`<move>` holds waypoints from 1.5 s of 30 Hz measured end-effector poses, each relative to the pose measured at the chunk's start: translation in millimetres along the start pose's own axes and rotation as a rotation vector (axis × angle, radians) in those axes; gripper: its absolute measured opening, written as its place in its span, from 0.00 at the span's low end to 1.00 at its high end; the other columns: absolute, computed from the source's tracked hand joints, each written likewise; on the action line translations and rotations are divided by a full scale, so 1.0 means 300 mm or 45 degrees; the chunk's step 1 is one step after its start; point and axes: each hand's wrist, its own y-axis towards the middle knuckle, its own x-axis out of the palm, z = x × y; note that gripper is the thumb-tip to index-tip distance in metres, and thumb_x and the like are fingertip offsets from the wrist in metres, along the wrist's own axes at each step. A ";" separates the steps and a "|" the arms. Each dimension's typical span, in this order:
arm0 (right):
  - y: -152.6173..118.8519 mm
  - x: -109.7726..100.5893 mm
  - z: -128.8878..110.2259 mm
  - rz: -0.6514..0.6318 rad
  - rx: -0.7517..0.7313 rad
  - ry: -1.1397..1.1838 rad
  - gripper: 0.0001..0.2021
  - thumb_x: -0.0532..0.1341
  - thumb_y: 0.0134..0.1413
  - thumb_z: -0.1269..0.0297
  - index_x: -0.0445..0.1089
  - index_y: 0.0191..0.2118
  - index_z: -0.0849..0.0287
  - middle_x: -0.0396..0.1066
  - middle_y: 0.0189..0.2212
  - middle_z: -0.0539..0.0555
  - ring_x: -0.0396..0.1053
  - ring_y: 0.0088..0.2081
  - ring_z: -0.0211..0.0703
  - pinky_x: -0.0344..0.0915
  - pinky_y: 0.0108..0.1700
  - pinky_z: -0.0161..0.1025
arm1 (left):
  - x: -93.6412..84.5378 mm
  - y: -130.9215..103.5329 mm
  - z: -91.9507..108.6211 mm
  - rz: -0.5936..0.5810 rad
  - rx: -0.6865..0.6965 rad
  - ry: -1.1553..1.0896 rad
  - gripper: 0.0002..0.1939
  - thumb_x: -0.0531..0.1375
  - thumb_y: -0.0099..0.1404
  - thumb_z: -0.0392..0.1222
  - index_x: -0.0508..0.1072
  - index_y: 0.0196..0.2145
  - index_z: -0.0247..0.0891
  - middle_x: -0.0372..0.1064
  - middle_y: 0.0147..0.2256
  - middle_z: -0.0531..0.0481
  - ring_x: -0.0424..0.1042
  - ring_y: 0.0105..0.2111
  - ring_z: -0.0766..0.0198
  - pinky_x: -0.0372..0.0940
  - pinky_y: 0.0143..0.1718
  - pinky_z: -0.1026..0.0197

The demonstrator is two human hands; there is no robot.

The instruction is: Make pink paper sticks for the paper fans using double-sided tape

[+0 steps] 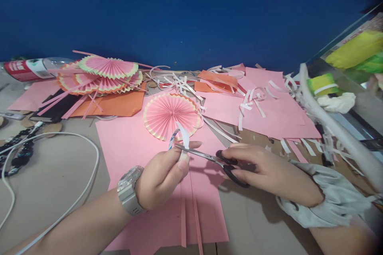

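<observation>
My left hand (167, 171), with a grey watch (130, 191) at the wrist, pinches a curled white strip (183, 135) near its lower end. My right hand (251, 163) holds scissors (209, 157) by their black handles. The blades reach left across the white strip, just above my left thumb. Behind the strip, a round pleated pink paper fan (161, 113) with a cream and orange edge lies on pink sheets (119, 143). Long pink strips (183, 223) hang down below my left hand over the sheets.
More pleated fans (109, 67) are stacked at the back left beside a plastic bottle (30, 69). Pink sheets (269, 115) with white scraps lie at the back right. A white cable (97, 159) loops at left; a clear bin (347, 63) stands at right.
</observation>
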 end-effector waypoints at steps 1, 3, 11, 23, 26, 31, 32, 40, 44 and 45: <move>0.004 0.000 -0.003 0.002 0.003 0.001 0.07 0.56 0.54 0.66 0.71 0.36 0.58 0.74 0.34 0.54 0.71 0.35 0.44 0.63 0.31 0.35 | 0.000 -0.001 -0.004 0.004 0.000 -0.027 0.17 0.42 0.70 0.45 0.67 0.38 0.34 0.51 0.20 0.57 0.51 0.19 0.69 0.55 0.24 0.62; 0.009 0.002 -0.006 -0.007 0.019 0.001 0.07 0.56 0.54 0.66 0.70 0.36 0.58 0.73 0.33 0.53 0.70 0.34 0.44 0.63 0.32 0.35 | -0.001 -0.003 -0.011 0.004 0.004 -0.066 0.18 0.42 0.70 0.45 0.68 0.37 0.34 0.50 0.20 0.56 0.51 0.19 0.69 0.55 0.24 0.62; 0.001 0.036 0.024 0.016 -0.044 0.113 0.09 0.57 0.54 0.64 0.70 0.40 0.58 0.72 0.35 0.55 0.70 0.34 0.43 0.63 0.32 0.34 | -0.002 0.003 -0.017 0.001 0.028 -0.106 0.19 0.43 0.71 0.44 0.63 0.50 0.32 0.49 0.20 0.57 0.50 0.19 0.69 0.52 0.23 0.64; 0.000 0.021 0.028 -0.035 -0.026 0.037 0.06 0.55 0.56 0.65 0.69 0.35 0.57 0.71 0.32 0.53 0.69 0.33 0.42 0.61 0.33 0.35 | -0.008 0.005 -0.006 -0.023 -0.044 -0.033 0.20 0.41 0.71 0.46 0.69 0.35 0.35 0.49 0.20 0.56 0.50 0.19 0.68 0.55 0.26 0.62; 0.002 0.014 0.021 -0.065 -0.016 0.020 0.07 0.54 0.57 0.65 0.68 0.36 0.58 0.71 0.32 0.53 0.67 0.33 0.42 0.60 0.33 0.35 | -0.009 0.007 -0.006 -0.030 -0.014 -0.009 0.19 0.41 0.71 0.45 0.68 0.37 0.34 0.50 0.20 0.56 0.51 0.19 0.69 0.57 0.27 0.62; 0.001 0.022 0.012 -0.028 -0.033 -0.038 0.03 0.57 0.53 0.65 0.65 0.31 0.59 0.67 0.26 0.51 0.64 0.29 0.41 0.59 0.32 0.35 | -0.006 0.009 -0.014 -0.043 0.033 -0.053 0.18 0.43 0.71 0.44 0.62 0.51 0.32 0.51 0.20 0.58 0.52 0.19 0.69 0.56 0.25 0.63; 0.001 0.023 0.013 -0.020 -0.034 -0.036 0.03 0.57 0.53 0.66 0.65 0.31 0.59 0.66 0.26 0.51 0.64 0.29 0.41 0.58 0.32 0.36 | -0.006 0.009 -0.014 -0.033 0.026 -0.057 0.18 0.42 0.71 0.43 0.63 0.51 0.32 0.50 0.20 0.58 0.52 0.19 0.69 0.55 0.25 0.63; 0.015 0.012 -0.004 -0.005 -0.011 -0.063 0.03 0.56 0.52 0.66 0.65 0.30 0.58 0.66 0.26 0.51 0.64 0.31 0.43 0.58 0.34 0.38 | -0.009 0.009 -0.012 -0.052 0.020 -0.044 0.18 0.42 0.71 0.43 0.64 0.50 0.33 0.49 0.20 0.57 0.52 0.19 0.69 0.56 0.26 0.63; 0.022 0.011 -0.024 -0.025 0.027 -0.072 0.04 0.61 0.44 0.69 0.63 0.28 0.59 0.65 0.25 0.50 0.63 0.30 0.42 0.58 0.33 0.37 | -0.012 0.007 -0.016 -0.072 0.017 -0.047 0.19 0.44 0.70 0.41 0.58 0.56 0.35 0.49 0.21 0.58 0.51 0.19 0.70 0.55 0.24 0.65; 0.022 0.011 -0.023 -0.023 0.033 -0.072 0.04 0.61 0.44 0.69 0.63 0.28 0.59 0.65 0.26 0.51 0.63 0.30 0.43 0.58 0.33 0.37 | -0.012 0.007 -0.016 -0.072 0.012 -0.044 0.19 0.43 0.70 0.41 0.58 0.56 0.35 0.49 0.21 0.58 0.51 0.19 0.70 0.54 0.24 0.65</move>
